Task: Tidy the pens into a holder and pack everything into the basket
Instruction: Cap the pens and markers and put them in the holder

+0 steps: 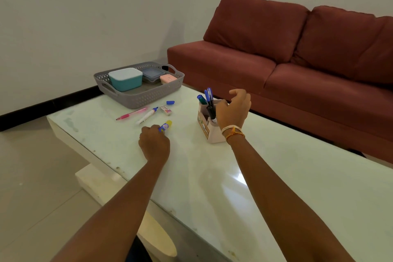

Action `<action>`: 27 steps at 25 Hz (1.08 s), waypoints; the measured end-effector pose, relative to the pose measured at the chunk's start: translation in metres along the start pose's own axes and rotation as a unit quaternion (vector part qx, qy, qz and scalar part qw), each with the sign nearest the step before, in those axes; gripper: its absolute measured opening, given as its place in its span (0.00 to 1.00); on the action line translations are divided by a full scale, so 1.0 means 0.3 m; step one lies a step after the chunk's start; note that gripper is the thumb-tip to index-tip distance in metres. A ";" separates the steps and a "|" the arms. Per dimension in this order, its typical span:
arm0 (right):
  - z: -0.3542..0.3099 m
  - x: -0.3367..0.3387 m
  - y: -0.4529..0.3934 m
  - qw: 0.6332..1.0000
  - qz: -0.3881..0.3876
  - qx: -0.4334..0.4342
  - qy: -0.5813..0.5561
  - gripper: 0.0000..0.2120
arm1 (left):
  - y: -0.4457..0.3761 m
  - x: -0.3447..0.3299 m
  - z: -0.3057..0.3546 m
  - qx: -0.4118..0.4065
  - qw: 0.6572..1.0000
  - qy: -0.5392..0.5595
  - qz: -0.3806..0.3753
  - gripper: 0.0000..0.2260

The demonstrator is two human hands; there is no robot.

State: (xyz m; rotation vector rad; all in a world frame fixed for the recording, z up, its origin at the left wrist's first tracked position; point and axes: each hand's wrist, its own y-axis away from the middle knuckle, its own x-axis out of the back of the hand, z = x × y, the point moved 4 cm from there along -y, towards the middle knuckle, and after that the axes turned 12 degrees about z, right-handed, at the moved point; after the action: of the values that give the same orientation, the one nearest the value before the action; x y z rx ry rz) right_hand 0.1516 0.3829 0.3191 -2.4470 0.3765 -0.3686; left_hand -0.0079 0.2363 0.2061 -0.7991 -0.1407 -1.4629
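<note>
My left hand (154,143) rests on the white table (276,187), shut on a blue-and-yellow glue stick (165,126) lying there. My right hand (232,108) hovers open just right of the beige pen holder (207,127), holding nothing. Several blue and dark pens (208,100) stand in the holder. On the table lie a pink pen (133,113), a white marker with a blue cap (147,115), a small eraser (165,110) and a blue cap (170,102). The grey basket (146,97) stands at the table's far left end.
Inside the basket are a teal box with a white lid (126,79), a clear blue-lidded box (152,74) and a small pink box (168,79). A red sofa (297,66) runs close behind the table. The table's left edge drops to the tiled floor.
</note>
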 end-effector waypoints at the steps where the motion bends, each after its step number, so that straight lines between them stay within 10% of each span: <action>1: 0.000 -0.002 -0.015 0.999 -0.010 -0.018 -0.039 0.12 | 0.005 -0.003 0.020 0.038 0.994 0.105 0.000 0.11; 9: 0.010 -0.058 -0.120 0.950 -0.263 -0.114 -0.123 0.10 | 0.063 -0.027 0.313 0.156 0.848 0.486 -0.143 0.13; 13: -0.018 -0.059 -0.123 0.906 -0.375 -0.106 -0.168 0.13 | 0.068 -0.025 0.376 0.110 0.845 0.491 -0.183 0.13; 17: 0.002 -0.017 -0.205 0.917 -0.271 -0.201 -0.215 0.14 | 0.045 -0.062 0.393 0.087 0.891 0.405 -0.188 0.17; 21: 0.090 -0.001 -0.284 0.977 -0.186 -0.091 -0.057 0.10 | 0.115 -0.097 0.358 0.041 0.913 0.329 -0.237 0.21; 27: 0.139 -0.024 -0.239 0.964 -0.254 0.003 0.072 0.10 | 0.214 -0.182 0.279 -0.056 0.919 0.258 -0.293 0.33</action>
State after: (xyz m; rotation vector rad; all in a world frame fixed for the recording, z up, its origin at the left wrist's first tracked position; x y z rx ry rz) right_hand 0.1722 0.4628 0.3307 -2.4944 -0.2059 -0.7636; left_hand 0.0742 0.3218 0.2131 -0.4458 0.1205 -2.2231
